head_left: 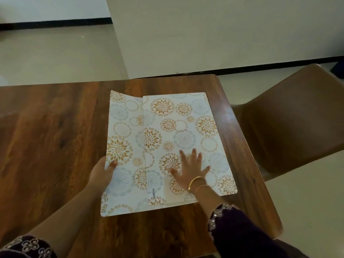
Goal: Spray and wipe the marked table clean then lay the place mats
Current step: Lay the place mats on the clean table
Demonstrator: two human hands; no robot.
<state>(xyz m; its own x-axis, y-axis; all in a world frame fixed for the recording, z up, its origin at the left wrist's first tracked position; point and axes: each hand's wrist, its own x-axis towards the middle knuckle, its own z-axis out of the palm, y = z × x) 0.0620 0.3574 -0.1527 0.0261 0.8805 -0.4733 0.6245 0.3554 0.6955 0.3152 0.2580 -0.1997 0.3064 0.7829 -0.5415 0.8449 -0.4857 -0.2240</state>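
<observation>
This is looking like a plain dining room or canteen, though which cannot be told; a dark brown wood-grain table with rounded corners (52, 136) is standing on a pale smooth floor (55, 58); a brown glossy moulded chair (290, 118) is sitting just beside the tabletop's right edge; white place mats printed with gold and grey-blue rosettes (186, 127) are lying near the tabletop's far right corner; a white square pillar (204, 34) and a white wall (55, 6) with a black skirting strip (55, 22) are rising behind.
</observation>
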